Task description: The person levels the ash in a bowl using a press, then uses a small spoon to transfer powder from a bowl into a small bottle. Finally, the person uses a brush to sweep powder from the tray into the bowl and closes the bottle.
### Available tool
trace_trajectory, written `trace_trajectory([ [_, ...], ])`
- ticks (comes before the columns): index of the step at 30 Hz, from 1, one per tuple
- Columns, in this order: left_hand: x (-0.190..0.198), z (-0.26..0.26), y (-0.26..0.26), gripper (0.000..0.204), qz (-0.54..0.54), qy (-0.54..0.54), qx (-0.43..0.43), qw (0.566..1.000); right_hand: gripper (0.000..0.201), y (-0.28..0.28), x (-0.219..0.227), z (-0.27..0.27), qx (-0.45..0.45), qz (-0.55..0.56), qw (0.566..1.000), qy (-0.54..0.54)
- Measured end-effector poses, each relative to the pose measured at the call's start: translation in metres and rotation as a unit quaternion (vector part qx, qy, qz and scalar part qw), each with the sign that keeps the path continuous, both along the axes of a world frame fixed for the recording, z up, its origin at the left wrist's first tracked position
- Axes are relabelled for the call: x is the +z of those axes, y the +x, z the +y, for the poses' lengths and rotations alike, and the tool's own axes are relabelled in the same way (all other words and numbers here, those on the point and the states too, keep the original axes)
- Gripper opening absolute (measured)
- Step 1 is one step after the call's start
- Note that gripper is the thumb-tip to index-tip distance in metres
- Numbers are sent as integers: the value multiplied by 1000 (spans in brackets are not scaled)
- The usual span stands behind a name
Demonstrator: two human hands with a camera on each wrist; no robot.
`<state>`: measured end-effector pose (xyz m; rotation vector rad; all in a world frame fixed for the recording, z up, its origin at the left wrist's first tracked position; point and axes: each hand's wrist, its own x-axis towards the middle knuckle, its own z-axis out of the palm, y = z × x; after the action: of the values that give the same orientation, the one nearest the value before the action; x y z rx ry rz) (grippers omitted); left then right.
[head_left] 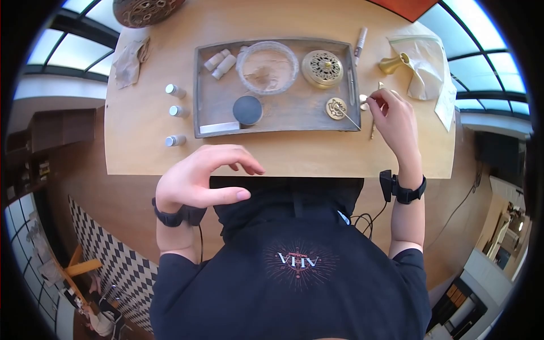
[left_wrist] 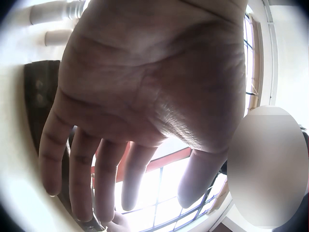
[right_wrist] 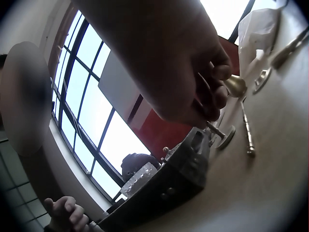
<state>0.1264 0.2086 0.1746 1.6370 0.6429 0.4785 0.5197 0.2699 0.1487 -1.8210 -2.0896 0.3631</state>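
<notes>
My right hand (head_left: pixel 394 116) is just past the tray's right edge, its thumb and fingers pinching the short stem of a small brass ash press (right_wrist: pixel 226 138) with a flat round foot. A brass rod-like tool (right_wrist: pixel 247 126) lies on the table beside it. Inside the tray, near this hand, sits a round gold incense stencil (head_left: pixel 336 108) with a thin handle (head_left: pixel 352 120) reaching toward the tray's corner. My left hand (head_left: pixel 195 174) hovers at the table's front edge, fingers relaxed and apart, palm bare in the left wrist view.
The grey wooden tray (head_left: pixel 300 131) bears a clear bowl of powder (head_left: pixel 267 68), a pierced brass censer (head_left: pixel 322 69), a dark round lid (head_left: pixel 247 110) and small bottles. Several vials (head_left: pixel 177 111) stand left of it. A brass vase (head_left: pixel 393 63) lies on a white cloth (head_left: pixel 425 73) at right.
</notes>
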Motion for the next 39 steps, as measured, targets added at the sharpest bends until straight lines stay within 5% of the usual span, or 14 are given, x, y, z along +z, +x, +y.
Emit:
trace_trajectory([
  [8,-8,24,56,29,20,-13,-117,993,9,1,41,9,3,2,999,53],
  [12,-30,30,104,33,39,-44,-178,982,9,-54,84,11,15,40,996,80],
  [16,-51,32,128,35,33,-75,-240,967,7,-112,72,34,190,74,971,125],
  [18,-50,40,128,36,56,-177,-288,940,7,-132,62,47,234,69,963,116],
  [25,-86,52,128,41,1,-357,-361,861,10,-158,34,70,283,35,952,109],
  [39,-93,50,130,40,-28,-333,-367,868,9,-176,21,78,316,35,942,110],
])
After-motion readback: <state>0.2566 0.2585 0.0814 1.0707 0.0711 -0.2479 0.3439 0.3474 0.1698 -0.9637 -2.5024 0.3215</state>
